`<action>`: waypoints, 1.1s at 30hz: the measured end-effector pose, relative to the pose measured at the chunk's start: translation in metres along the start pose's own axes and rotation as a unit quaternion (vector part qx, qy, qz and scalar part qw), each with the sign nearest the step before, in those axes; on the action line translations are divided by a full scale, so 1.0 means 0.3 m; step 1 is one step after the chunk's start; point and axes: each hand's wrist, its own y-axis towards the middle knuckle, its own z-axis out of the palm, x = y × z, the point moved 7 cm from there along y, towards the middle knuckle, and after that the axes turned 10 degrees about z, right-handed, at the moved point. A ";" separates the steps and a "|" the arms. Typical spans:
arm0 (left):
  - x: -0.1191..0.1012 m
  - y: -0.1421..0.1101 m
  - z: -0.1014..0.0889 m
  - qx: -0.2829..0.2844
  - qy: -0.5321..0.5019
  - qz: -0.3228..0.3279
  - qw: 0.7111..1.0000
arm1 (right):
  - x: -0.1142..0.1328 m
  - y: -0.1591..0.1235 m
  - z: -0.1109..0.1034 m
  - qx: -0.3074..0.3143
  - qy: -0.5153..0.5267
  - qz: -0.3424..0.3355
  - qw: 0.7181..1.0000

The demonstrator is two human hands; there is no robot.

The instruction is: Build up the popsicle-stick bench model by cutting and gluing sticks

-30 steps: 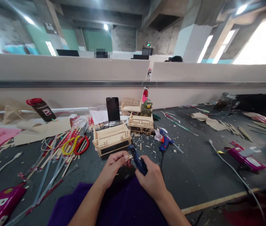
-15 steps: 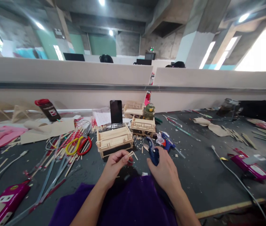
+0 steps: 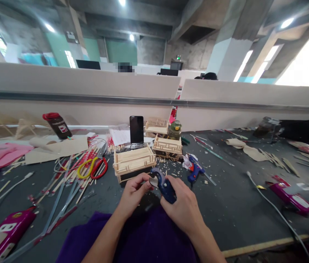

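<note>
My right hand (image 3: 183,201) is wrapped round the dark blue handles of cutting shears (image 3: 166,187), which look like pruning shears with a curved blade. The blade end reaches to the fingertips of my left hand (image 3: 134,191). That hand is closed in a pinch on a thin wooden stick, now mostly hidden by fingers and blade. Just beyond both hands stands a small model made of wooden sticks (image 3: 134,160). Behind it to the right are a second stick model (image 3: 167,148) and a third (image 3: 157,126).
A blue glue gun (image 3: 196,168) lies right of my hands. Yellow and red-handled scissors (image 3: 88,168) rest on a pile of sticks and wrappers at left. A phone (image 3: 136,130) stands upright behind the models, near a green bottle (image 3: 175,129). A white cable (image 3: 271,208) crosses the right side.
My right hand has brought the shears left, up to my left fingertips. The bent stick that stuck out from my left hand is now mostly out of sight.
</note>
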 end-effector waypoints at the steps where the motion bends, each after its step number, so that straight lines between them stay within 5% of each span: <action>1: -0.005 0.001 0.000 0.002 0.009 0.009 1.000 | -0.003 0.000 0.003 0.003 0.000 0.001 1.000; 33: -0.053 0.008 0.009 0.019 0.090 0.041 0.995 | -0.020 -0.013 0.002 -0.016 0.053 -0.009 0.998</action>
